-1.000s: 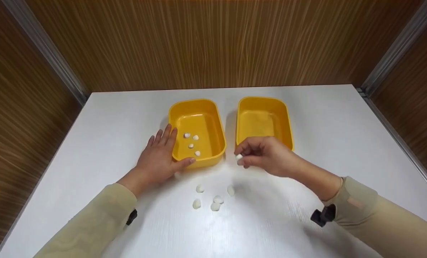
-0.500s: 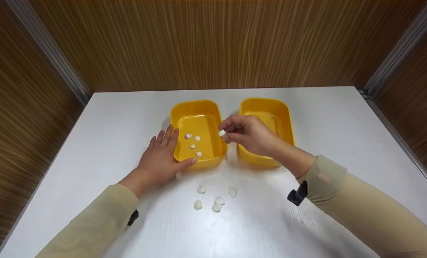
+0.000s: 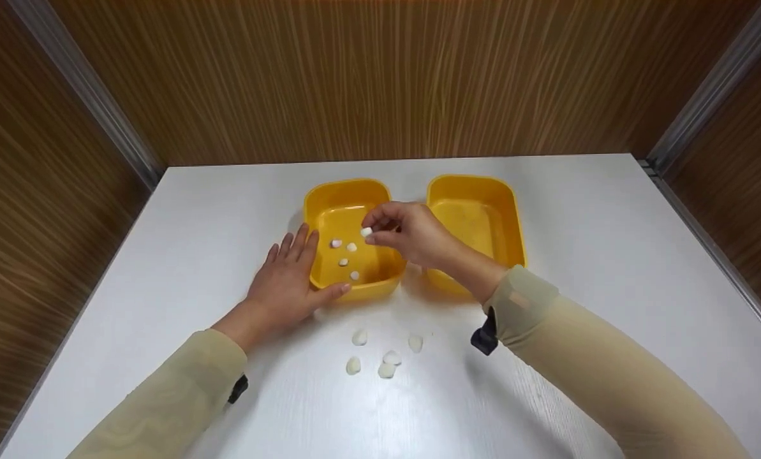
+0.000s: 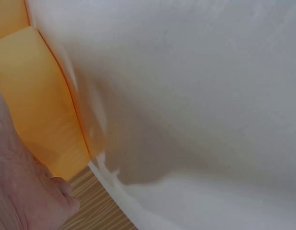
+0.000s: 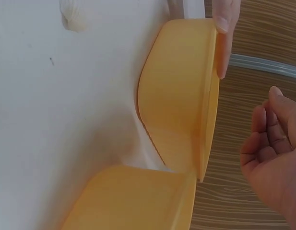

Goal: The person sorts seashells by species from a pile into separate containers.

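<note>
My right hand (image 3: 413, 234) pinches a small white lump (image 3: 366, 233) between thumb and fingertips, over the left yellow bin (image 3: 339, 220). Several similar white pieces (image 3: 344, 262) lie on that bin's floor. Fingers outstretched, my left hand (image 3: 281, 284) rests against the bin's left and front rim, its thumb along the near edge. The left wrist view shows this hand (image 4: 30, 191) beside the yellow wall. From the side, the right wrist view has my right hand (image 5: 277, 148) above the bin's rim with fingers curled; the lump is hidden there.
A second yellow bin (image 3: 472, 220) stands to the right, partly covered by my right forearm. On the white table (image 3: 163, 255), in front of the bins, lie several loose white lumps (image 3: 386, 370). Wood-grain panels (image 3: 380, 76) enclose the back and sides.
My right hand has carried the white lump leftward and away from me, from in front of the right bin to above the left one. The left hand keeps its place.
</note>
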Available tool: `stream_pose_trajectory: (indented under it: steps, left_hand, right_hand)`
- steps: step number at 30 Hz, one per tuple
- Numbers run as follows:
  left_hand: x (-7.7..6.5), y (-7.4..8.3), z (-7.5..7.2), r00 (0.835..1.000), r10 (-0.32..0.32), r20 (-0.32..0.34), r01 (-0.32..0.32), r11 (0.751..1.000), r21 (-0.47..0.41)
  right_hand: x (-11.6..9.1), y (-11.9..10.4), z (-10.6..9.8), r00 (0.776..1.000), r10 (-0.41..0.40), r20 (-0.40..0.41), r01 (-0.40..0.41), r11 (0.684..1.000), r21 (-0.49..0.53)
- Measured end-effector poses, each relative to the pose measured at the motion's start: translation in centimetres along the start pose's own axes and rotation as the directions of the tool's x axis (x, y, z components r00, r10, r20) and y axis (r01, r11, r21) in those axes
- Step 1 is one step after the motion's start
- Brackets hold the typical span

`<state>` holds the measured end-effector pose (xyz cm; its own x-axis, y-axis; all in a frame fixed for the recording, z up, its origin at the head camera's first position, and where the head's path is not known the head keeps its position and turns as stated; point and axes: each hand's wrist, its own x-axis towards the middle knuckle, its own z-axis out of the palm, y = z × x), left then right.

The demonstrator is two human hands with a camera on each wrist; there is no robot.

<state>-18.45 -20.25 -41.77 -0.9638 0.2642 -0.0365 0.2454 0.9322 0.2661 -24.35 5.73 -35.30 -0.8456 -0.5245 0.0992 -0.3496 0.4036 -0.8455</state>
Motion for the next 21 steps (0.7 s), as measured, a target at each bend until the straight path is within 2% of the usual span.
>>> stream_pose_trajectory:
  steps: [9, 21]
  left_hand:
    - [-0.2, 0.0, -0.1, 1.0, 0.01, -0.01, -0.011, 1.0, -0.017]
    - [-0.1, 0.0, 0.0, 1.0, 0.0, -0.009, 0.0, 1.0, -0.009]
  right_hand:
    - [1.3, 1.0, 1.3, 0.998, 0.041, -0.041, -0.041, 0.999, -0.013]
    - [2.3, 2.0, 1.9, 0.994, 0.102, -0.046, -0.104, 0.994, -0.042]
